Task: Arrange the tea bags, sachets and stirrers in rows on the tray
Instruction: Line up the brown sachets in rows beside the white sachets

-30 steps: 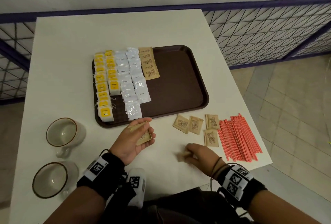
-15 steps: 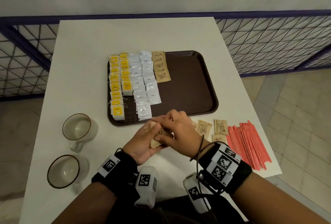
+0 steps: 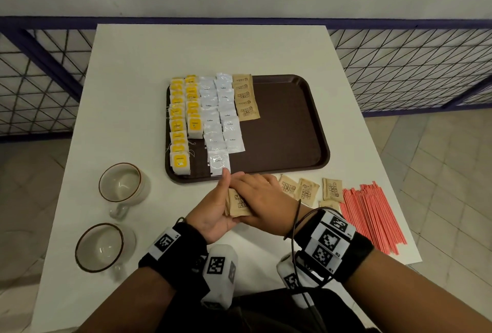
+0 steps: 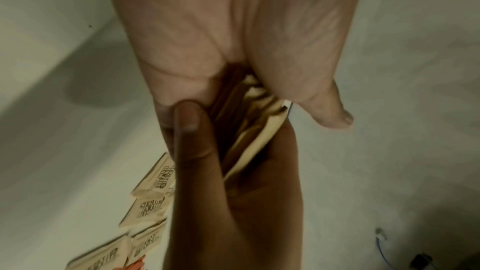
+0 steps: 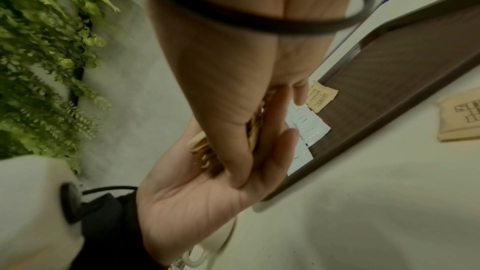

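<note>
In the head view, a small stack of brown sachets (image 3: 237,203) was held between the left hand (image 3: 213,209) and the right hand (image 3: 262,201), just in front of the tray (image 3: 287,130); half a second earlier the hands had been closing together. Loose sachets (image 3: 306,191) and stirrers (image 3: 372,221) lay on the counter (image 3: 149,66).

In the left wrist view, the stack (image 4: 255,130) was pinched between both palms.

In the right wrist view, the right fingers (image 5: 241,161) were pressed flat on the stack.
</note>
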### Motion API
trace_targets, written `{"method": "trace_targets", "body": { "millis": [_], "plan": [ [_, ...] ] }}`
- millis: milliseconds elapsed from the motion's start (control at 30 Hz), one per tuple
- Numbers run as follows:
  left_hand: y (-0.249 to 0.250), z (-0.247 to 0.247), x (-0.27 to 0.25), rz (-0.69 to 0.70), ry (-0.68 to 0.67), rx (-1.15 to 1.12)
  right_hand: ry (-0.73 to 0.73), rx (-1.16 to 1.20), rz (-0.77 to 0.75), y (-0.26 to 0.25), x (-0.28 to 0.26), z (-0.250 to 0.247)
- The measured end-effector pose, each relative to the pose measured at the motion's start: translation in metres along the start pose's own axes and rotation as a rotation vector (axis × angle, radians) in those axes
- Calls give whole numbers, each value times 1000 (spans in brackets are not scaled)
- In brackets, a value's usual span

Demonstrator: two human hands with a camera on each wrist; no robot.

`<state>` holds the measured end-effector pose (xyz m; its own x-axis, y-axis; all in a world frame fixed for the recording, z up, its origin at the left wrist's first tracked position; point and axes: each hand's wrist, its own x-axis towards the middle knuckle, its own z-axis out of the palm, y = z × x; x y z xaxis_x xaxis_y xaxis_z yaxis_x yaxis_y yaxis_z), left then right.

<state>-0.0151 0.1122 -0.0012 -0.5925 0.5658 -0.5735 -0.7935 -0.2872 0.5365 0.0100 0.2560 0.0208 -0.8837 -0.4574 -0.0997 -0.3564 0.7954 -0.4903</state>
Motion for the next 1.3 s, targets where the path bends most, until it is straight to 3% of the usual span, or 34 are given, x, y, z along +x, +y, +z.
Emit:
{"method": "trace_targets", "body": {
  "millis": [133,300,367,467,567,867,1167,1300],
  "plan": [
    [3,1,-3,47,-31,41,33,-100,34,4,2,1],
    [7,1,-7,104,-52,13,56,-25,77,8,6,-11],
    [8,0,-5,122,-35,-2,63,126,112,11,7,-17],
    [11,-1,-4,167,18,-23,195,472,224,13,5,-19],
    [14,0,-1,186,-4,-61,259,571,346,10,5,-19],
    [25,4,9,243,-24,-140,365,877,379,1,16,-15],
    [32,1,22,279,40,-226,339,1026,306,-4,26,-15],
    [38,-1,28,276,-20,-322,355,1193,353,-2,31,-15]
  ]
}}
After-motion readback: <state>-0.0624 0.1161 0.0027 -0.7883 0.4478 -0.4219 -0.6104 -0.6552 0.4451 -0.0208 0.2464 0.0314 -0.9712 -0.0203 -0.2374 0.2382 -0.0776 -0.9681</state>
